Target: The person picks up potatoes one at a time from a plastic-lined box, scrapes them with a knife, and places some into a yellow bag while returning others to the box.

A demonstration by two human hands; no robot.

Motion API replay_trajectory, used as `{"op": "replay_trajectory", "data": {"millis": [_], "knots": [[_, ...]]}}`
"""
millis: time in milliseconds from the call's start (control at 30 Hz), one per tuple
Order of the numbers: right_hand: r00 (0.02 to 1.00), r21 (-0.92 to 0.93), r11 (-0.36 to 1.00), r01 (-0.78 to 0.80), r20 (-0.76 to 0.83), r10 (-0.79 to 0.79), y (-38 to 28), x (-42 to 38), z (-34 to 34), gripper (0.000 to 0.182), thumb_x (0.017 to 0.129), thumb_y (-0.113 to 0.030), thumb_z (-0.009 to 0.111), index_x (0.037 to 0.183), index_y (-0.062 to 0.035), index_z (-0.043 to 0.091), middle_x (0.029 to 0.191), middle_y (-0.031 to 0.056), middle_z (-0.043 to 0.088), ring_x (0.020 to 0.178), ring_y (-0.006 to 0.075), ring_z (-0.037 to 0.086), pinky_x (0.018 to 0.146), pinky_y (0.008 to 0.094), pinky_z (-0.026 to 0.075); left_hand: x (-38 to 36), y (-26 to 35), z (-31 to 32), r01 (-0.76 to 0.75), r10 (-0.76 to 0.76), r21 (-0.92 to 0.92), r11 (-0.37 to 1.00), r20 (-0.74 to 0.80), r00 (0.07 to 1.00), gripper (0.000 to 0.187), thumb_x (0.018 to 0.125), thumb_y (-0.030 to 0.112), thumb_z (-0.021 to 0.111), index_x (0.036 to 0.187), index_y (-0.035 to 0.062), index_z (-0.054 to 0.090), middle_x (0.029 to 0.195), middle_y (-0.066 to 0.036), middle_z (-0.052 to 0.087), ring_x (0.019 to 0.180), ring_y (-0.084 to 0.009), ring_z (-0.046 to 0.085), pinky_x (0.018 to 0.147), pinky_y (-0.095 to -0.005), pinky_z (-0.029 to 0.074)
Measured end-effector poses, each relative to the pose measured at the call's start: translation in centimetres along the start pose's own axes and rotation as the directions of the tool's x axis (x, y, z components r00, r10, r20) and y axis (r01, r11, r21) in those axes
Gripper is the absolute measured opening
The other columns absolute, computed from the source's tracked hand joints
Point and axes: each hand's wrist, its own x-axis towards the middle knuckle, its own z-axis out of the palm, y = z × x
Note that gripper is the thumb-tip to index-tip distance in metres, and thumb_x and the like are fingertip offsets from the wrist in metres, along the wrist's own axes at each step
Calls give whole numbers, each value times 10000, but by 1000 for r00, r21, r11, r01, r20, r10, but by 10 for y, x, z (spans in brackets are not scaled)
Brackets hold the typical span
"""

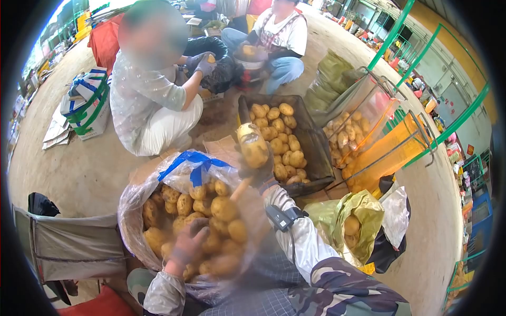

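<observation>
My right hand, in a dark glove, is raised over the far right side of a plastic-lined container and grips a large potato. A pale patch shows at the potato's upper end; motion blurs it slightly. My left hand, also gloved, rests on the loose potatoes inside the container, its fingers apart and reaching across them. Clear plastic lining folds over the container's rim, with blue tape at the back. Beyond my right hand stands a dark crate with rows of potatoes.
A mesh bag of potatoes hangs on a metal frame at right, beside an orange net. A yellowish sack holds potatoes near my right arm. Two people sit opposite, handling potatoes. A grey folding chair stands left.
</observation>
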Motion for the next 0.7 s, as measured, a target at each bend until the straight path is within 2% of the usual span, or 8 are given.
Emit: {"op": "replay_trajectory", "data": {"millis": [67, 167, 233, 267, 333, 467, 533, 700], "knots": [[999, -126, 992, 16, -46, -22, 0, 1, -1, 934, 879, -705, 499, 1378, 82, 431, 814, 72, 582, 485, 141, 445, 460, 293, 391, -1, 0, 0, -3, 3, 42, 999, 4, 1000, 412, 935, 239, 656, 1246, -29, 615, 1155, -133, 685, 1064, -196, 635, 932, -333, 497], [983, 122, 991, -55, 180, 33, 0, 6, -8, 940, 875, -694, 521, 1388, 87, 419, 849, 87, 596, 507, 139, 457, 462, 288, 390, 3, -15, -2, -33, 35, 119, 992, -14, 999, 428, 932, 237, 656, 1262, -29, 607, 1193, -151, 683, 1113, -221, 636, 964, -342, 487], [993, 94, 996, -6, 115, -5, 1, 3, 1, 940, 878, -684, 530, 1399, 89, 409, 872, 95, 604, 513, 132, 456, 468, 284, 390, 4, -20, -2, -9, 13, 108, 994, -36, 999, 444, 927, 246, 659, 1274, -25, 602, 1218, -165, 677, 1140, -247, 635, 986, -351, 478], [996, 74, 997, 21, 84, -27, 1, 2, 6, 940, 880, -680, 535, 1404, 89, 404, 884, 99, 608, 516, 128, 455, 471, 282, 391, 3, -21, -2, -29, 34, 139, 990, -37, 999, 413, 938, 222, 661, 1269, -19, 604, 1185, -142, 682, 1098, -218, 638, 950, -337, 493], [981, 165, 986, -20, 195, -13, 3, 3, 6, 943, 883, -673, 538, 1418, 89, 389, 890, 104, 609, 512, 121, 449, 478, 280, 392, 4, -22, -2, -75, 83, 201, 977, -32, 996, 353, 961, 175, 663, 1258, -8, 607, 1119, -96, 691, 1014, -159, 643, 877, -308, 524], [956, 286, 953, -105, 294, 17, 1, 5, 4, 942, 889, -666, 536, 1429, 90, 378, 892, 104, 609, 506, 112, 440, 489, 278, 397, 1, -17, 3, -43, 41, 255, 966, 12, 999, 414, 946, 240, 661, 1282, 7, 601, 1179, -142, 680, 1097, -228, 633, 945, -350, 500], [963, 218, 974, -68, 269, 7, 2, 3, 4, 943, 890, -670, 533, 1423, 92, 382, 877, 102, 605, 504, 112, 435, 484, 275, 388, 0, -12, 5, 7, -18, 311, 950, 35, 999, 507, 917, 332, 648, 1329, 43, 587, 1263, -185, 660, 1195, -301, 619, 1019, -380, 467], [972, 247, 965, -83, 233, 24, 5, 7, -21, 884, 909, -649, 519, 1409, 72, 406, 897, 117, 620, 526, 133, 467, 491, 291, 412, -4, -10, 4, -27, 7, 392, 920, 53, 999, 508, 910, 358, 645, 1310, 48, 597, 1252, -188, 659, 1182, -322, 621, 1006, -386, 473]]}}
